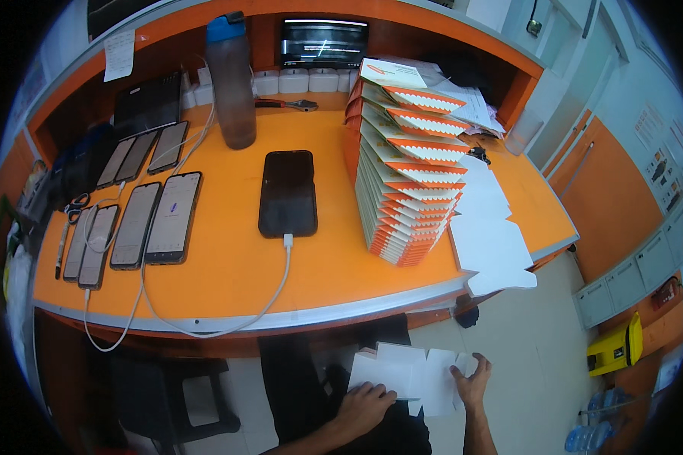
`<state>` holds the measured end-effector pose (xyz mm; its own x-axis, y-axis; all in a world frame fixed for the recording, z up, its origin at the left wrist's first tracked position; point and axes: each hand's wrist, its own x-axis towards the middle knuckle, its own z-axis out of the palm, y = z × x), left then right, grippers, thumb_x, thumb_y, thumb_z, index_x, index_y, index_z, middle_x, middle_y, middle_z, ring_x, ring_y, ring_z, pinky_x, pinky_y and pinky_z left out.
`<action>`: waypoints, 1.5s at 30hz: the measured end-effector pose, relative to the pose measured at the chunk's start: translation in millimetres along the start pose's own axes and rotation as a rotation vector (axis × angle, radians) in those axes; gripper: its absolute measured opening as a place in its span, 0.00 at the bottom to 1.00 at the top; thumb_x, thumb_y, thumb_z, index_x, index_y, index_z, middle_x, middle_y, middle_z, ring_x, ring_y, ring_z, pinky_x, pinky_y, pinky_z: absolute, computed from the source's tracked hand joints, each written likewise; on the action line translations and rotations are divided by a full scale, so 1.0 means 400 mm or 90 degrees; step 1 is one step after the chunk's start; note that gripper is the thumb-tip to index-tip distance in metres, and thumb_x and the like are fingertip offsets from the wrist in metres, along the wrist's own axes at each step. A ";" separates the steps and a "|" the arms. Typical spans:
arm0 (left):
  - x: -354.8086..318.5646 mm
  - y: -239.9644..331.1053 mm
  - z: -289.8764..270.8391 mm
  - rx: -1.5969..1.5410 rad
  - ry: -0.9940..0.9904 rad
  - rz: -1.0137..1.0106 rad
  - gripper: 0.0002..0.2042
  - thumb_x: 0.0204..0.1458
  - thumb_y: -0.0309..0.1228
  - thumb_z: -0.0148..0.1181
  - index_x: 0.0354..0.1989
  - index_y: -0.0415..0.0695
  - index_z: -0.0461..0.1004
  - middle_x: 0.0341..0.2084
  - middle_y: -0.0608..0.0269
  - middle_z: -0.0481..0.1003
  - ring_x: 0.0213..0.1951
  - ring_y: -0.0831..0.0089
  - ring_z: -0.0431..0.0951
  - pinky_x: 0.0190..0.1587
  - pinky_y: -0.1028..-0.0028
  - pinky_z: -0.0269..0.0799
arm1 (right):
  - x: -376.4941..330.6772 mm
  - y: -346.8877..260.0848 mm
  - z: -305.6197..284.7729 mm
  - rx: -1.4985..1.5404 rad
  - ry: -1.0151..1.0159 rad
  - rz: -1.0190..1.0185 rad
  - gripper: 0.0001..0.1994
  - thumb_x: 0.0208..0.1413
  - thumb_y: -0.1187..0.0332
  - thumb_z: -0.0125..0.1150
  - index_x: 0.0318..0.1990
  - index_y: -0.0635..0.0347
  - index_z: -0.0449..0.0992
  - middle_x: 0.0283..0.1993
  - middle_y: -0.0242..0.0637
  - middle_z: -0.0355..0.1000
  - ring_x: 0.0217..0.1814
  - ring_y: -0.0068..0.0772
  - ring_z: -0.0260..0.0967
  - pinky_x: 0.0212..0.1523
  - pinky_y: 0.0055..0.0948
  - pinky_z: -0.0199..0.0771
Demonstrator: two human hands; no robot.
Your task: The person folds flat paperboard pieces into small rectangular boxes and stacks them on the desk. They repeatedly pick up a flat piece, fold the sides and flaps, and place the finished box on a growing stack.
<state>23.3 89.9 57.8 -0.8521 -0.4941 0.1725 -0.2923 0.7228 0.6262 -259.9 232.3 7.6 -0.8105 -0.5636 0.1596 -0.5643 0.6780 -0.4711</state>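
Note:
Over my lap lies an unfolded white cardboard carton (391,371), its creased panels and flaps spread out. My left hand (368,406) rests on its left part, bent fingers pressing on the card. At its right edge my right hand (472,379) grips a panel between thumb and fingers. On the orange table (228,284) above stands a tall, leaning stack of orange-and-white folded cartons (406,174) with zigzag edges. More flat white carton blanks (493,246) lie right of the stack, jutting over the table's front edge.
Several phones lie on the left, some cabled; a black phone (288,193) charges mid-table. Behind are a blue-capped bottle (232,91), pliers (287,104), white chargers (296,80) and a small screen (324,44). A black stool (167,402) stands below left.

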 end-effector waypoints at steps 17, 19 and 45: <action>-0.120 0.123 -0.163 -0.007 0.105 -0.008 0.11 0.55 0.35 0.61 0.45 0.46 0.81 0.37 0.58 0.79 0.39 0.60 0.80 0.41 0.63 0.79 | 0.143 -0.416 -0.067 0.381 -0.527 -0.155 0.16 0.49 0.74 0.73 0.46 0.65 0.79 0.39 0.36 0.79 0.43 0.28 0.75 0.47 0.29 0.74; -0.088 0.125 -0.260 0.140 0.244 -0.113 0.20 0.52 0.40 0.68 0.52 0.45 0.79 0.55 0.47 0.70 0.60 0.47 0.66 0.62 0.46 0.60 | 0.157 -0.483 -0.051 0.371 -0.554 -0.224 0.16 0.50 0.73 0.73 0.47 0.65 0.79 0.41 0.37 0.79 0.44 0.30 0.75 0.49 0.29 0.74; -0.169 -0.219 -0.198 -0.494 0.424 -0.543 0.15 0.64 0.30 0.56 0.54 0.32 0.69 0.38 0.53 0.80 0.39 0.72 0.80 0.43 0.73 0.75 | -0.054 -0.540 0.204 0.410 -0.590 -0.172 0.15 0.52 0.70 0.72 0.47 0.63 0.79 0.29 0.31 0.75 0.30 0.19 0.71 0.33 0.25 0.72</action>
<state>140.8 21.9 51.6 -0.0879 -0.9527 -0.2910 -0.1134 -0.2807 0.9531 -107.8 59.5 35.2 -0.0992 -0.9634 -0.2489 -0.3003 0.2675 -0.9156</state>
